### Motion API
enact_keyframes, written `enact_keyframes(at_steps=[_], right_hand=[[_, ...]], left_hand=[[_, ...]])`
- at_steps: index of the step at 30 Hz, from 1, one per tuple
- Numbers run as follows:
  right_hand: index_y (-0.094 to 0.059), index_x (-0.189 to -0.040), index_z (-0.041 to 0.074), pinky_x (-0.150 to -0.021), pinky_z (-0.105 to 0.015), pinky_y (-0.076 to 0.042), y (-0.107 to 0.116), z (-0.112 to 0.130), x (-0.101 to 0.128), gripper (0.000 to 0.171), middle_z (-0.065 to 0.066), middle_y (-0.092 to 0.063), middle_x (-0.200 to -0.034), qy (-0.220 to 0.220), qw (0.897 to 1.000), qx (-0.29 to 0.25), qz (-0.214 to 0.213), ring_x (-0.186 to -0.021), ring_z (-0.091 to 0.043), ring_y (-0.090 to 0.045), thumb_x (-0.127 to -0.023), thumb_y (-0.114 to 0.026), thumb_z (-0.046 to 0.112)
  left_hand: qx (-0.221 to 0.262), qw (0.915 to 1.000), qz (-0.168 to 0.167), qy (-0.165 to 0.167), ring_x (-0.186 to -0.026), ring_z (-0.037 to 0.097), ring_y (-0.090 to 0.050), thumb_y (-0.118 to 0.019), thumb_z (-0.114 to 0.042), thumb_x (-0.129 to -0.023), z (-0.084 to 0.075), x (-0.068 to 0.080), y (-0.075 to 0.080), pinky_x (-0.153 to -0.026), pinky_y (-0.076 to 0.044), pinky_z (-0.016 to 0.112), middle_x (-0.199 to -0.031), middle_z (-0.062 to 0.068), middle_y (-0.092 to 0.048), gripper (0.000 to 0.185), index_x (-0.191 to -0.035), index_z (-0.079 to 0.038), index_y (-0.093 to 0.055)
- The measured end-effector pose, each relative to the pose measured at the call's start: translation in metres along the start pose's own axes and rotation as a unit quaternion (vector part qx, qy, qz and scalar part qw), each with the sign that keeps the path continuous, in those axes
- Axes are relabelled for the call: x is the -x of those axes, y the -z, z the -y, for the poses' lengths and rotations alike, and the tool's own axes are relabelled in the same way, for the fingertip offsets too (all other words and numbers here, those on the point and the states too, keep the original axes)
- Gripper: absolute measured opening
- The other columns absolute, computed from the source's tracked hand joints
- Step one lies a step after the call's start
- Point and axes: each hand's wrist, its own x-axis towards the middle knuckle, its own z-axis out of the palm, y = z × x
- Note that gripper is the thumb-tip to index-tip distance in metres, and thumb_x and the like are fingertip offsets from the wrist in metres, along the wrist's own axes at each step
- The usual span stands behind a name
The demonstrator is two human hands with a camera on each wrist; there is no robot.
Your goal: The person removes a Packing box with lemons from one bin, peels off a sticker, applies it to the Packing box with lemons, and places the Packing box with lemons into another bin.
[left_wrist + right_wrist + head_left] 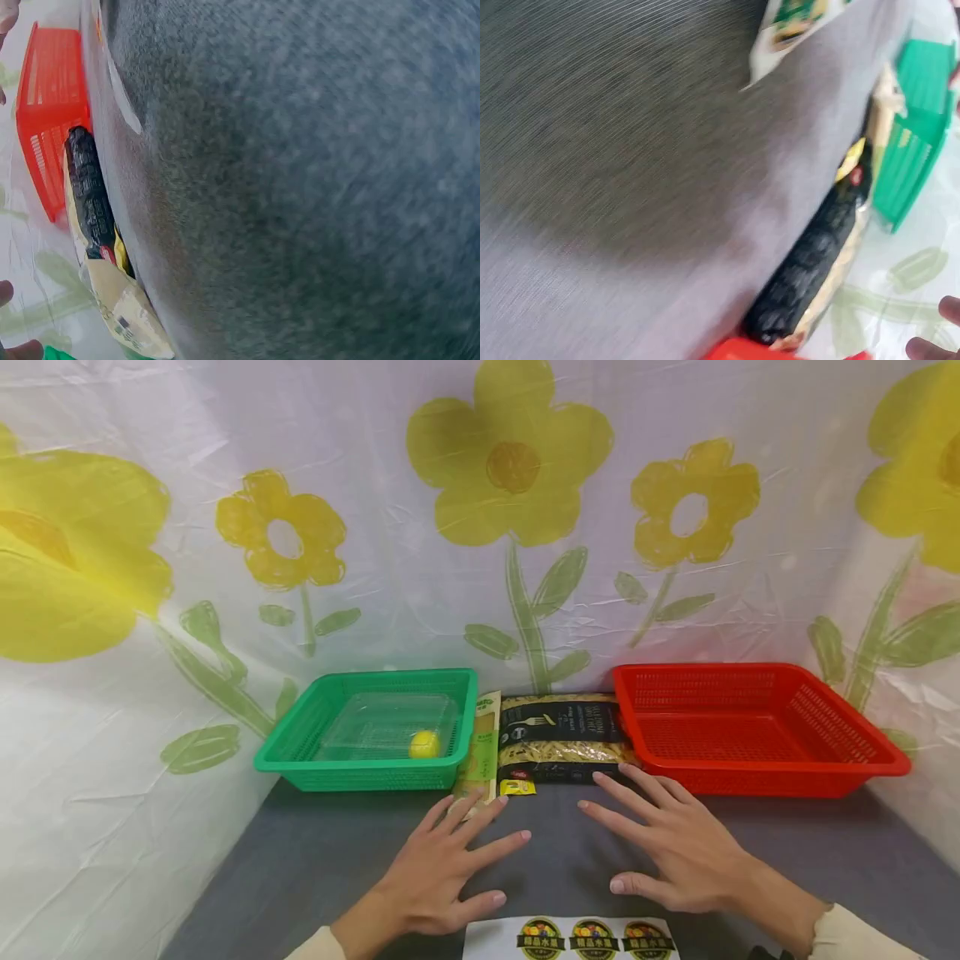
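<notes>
My left hand (442, 872) hovers over the grey tabletop with its fingers spread, holding nothing. Its fingertips overlap the lower end of a green and cream packet (486, 743) in the head view. Across from it, my right hand (675, 843) is also spread and holds nothing, nearest the black pasta bag (562, 727). A small yellow packet (517, 787) lies in front of that bag. Below the hands, at the near edge of the view, lies a white sheet of round fruit stickers (592, 937).
A green basket (360, 767) at the left holds a clear plastic box (390, 714) and a yellow ball-like item (424, 744). At the right stands a red basket (765, 768). Behind everything hangs a flower-print cloth (390, 610).
</notes>
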Motion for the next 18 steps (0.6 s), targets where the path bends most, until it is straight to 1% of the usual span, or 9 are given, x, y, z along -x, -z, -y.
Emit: enact_keyframes(at_steps=[4,6,8,10,12,14,16,18], right_hand=[[-0.03,-0.16,0.036,-0.11,-0.062,-0.031,0.0,0.006,-0.009,0.088,0.001,-0.024,-0.168,-0.01,1.0,-0.016,-0.012,-0.148,-0.038,-0.03,-0.085,-0.064,0.067],[-0.031,-0.16,0.035,-0.11,-0.063,-0.031,-0.001,0.009,-0.014,0.086,0.002,-0.025,-0.168,-0.017,0.999,-0.027,-0.018,-0.148,-0.038,-0.03,-0.086,-0.062,0.067],[-0.029,-0.16,0.035,-0.11,-0.064,-0.032,-0.001,0.011,-0.019,0.086,0.002,-0.023,-0.168,-0.026,0.999,-0.035,-0.022,-0.149,-0.036,-0.029,-0.088,-0.06,0.068],[-0.028,-0.161,0.035,-0.11,-0.064,-0.033,0.0,0.014,-0.025,0.085,0.003,-0.022,-0.168,-0.036,0.998,-0.045,-0.028,-0.149,-0.035,-0.03,-0.089,-0.059,0.068],[-0.027,-0.161,0.036,-0.109,-0.065,-0.035,0.0,0.015,-0.029,0.085,0.003,-0.023,-0.168,-0.043,0.997,-0.053,-0.033,-0.149,-0.035,-0.03,-0.089,-0.058,0.069],[-0.026,-0.161,0.036,-0.109,-0.066,-0.035,0.0,0.016,-0.034,0.086,0.003,-0.023,-0.168,-0.049,0.996,-0.061,-0.038,-0.149,-0.034,-0.03,-0.089,-0.059,0.068],[-0.027,-0.161,0.035,-0.107,-0.067,-0.036,-0.001,0.017,-0.039,0.086,0.003,-0.023,-0.168,-0.052,0.995,-0.069,-0.043,-0.148,-0.035,-0.03,-0.088,-0.06,0.067],[-0.028,-0.161,0.034,-0.106,-0.067,-0.037,-0.002,0.017,-0.044,0.086,0.002,-0.023,-0.168,-0.053,0.994,-0.077,-0.05,-0.147,-0.036,-0.031,-0.088,-0.062,0.065]], left_hand=[[0.036,0.9988,-0.013,0.032,-0.155,0.031,-0.018,-0.048,-0.058,-0.099,0.004,0.003,-0.003,-0.111,-0.031,0.067,-0.171,-0.006,-0.009,0.069,-0.16,-0.047,-0.018],[0.064,0.9961,-0.026,0.055,-0.153,0.032,-0.022,-0.052,-0.056,-0.098,0.005,0.006,-0.004,-0.109,-0.033,0.067,-0.17,-0.006,-0.014,0.07,-0.159,-0.046,-0.021],[0.093,0.9916,-0.045,0.079,-0.152,0.031,-0.027,-0.056,-0.053,-0.097,0.006,0.008,-0.005,-0.108,-0.035,0.067,-0.168,-0.006,-0.021,0.071,-0.159,-0.046,-0.024],[0.13,0.9842,-0.066,0.101,-0.15,0.03,-0.031,-0.06,-0.049,-0.095,0.007,0.01,-0.006,-0.107,-0.036,0.067,-0.165,-0.005,-0.028,0.071,-0.158,-0.046,-0.027],[0.16,0.9761,-0.088,0.118,-0.147,0.029,-0.035,-0.063,-0.045,-0.095,0.009,0.011,-0.009,-0.105,-0.039,0.067,-0.162,-0.002,-0.036,0.07,-0.157,-0.042,-0.033],[0.186,0.9673,-0.109,0.134,-0.146,0.027,-0.038,-0.065,-0.041,-0.094,0.011,0.011,-0.011,-0.104,-0.04,0.066,-0.159,-0.001,-0.04,0.068,-0.156,-0.039,-0.037],[0.216,0.9555,-0.13,0.153,-0.144,0.026,-0.04,-0.066,-0.038,-0.094,0.013,0.012,-0.013,-0.105,-0.041,0.065,-0.157,0.0,-0.043,0.065,-0.154,-0.036,-0.041],[0.246,0.9404,-0.151,0.18,-0.143,0.026,-0.043,-0.067,-0.034,-0.094,0.016,0.013,-0.015,-0.106,-0.041,0.063,-0.154,-0.001,-0.047,0.062,-0.152,-0.032,-0.045]])
